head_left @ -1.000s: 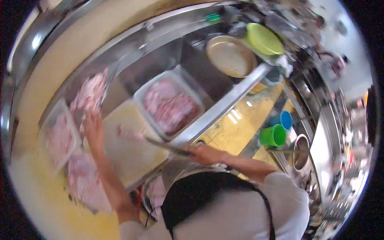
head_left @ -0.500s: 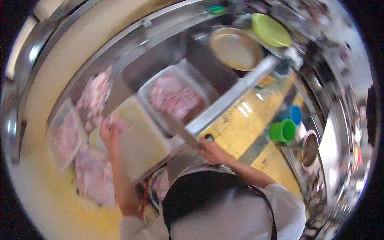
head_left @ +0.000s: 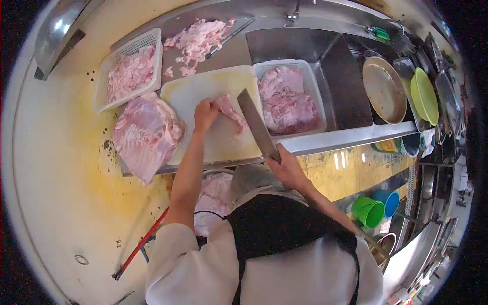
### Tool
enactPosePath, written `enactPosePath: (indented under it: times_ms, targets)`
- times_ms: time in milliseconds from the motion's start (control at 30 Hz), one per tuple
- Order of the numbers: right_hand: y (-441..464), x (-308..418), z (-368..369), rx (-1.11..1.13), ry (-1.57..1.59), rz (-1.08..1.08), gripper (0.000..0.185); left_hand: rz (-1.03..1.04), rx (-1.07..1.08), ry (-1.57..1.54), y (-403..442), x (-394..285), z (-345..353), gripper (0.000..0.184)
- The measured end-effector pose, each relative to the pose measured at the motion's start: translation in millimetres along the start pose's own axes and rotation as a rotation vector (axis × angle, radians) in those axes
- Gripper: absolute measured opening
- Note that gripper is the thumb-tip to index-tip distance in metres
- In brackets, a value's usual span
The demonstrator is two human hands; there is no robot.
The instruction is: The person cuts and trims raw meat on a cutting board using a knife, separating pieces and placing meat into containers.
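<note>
My right hand (head_left: 288, 169) is wrapped round the handle of a cleaver (head_left: 256, 122), its broad blade slanting up over the right edge of a white cutting board (head_left: 188, 96). A strip of raw meat (head_left: 231, 112) lies on the board, and my left hand (head_left: 206, 115) pinches its upper left end. The blade is close to the strip's right side; I cannot tell whether they touch. Left of the board rests a large slab of raw meat (head_left: 147, 132). To the right, a white basket (head_left: 319, 96) in the sink holds big pieces of meat.
A white perforated basket (head_left: 158, 56) of meat trimmings stands at the upper left. Beside it are a pile of scraps (head_left: 201, 40) and a thin dark rod (head_left: 231, 36). A round pan (head_left: 385, 90) and a yellow-green basin (head_left: 424, 96) stand right of the sink.
My view has turned, so the board and sink sit more level and sharper. The meat strip under my left hand now lies further from the board's left edge. The cleaver stays in my right hand.
</note>
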State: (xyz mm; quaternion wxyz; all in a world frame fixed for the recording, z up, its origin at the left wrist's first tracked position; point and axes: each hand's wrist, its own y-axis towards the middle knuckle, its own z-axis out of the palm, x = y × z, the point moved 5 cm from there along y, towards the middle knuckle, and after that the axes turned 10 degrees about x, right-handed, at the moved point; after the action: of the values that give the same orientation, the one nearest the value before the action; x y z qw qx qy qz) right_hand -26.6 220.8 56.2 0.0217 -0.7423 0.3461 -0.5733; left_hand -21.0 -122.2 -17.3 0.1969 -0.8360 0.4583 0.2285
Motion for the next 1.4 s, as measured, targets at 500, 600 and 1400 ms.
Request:
enactPosePath:
  times_ms: [500, 600, 1400]
  targets:
    - [91, 46, 49, -0.018, -0.295, -0.017, 0.029, 0.301, -0.145, 0.248, -15, -24, -6, 0.028]
    - [122, 45, 59, -0.066, -0.323, -0.105, 0.029, 0.319, -0.183, 0.227, -6, -18, -2, 0.023]
    - [-47, -24, -18, 0.267, -0.242, 0.145, 0.030, 0.161, -0.289, -0.749, 78, -83, -176, 0.011]
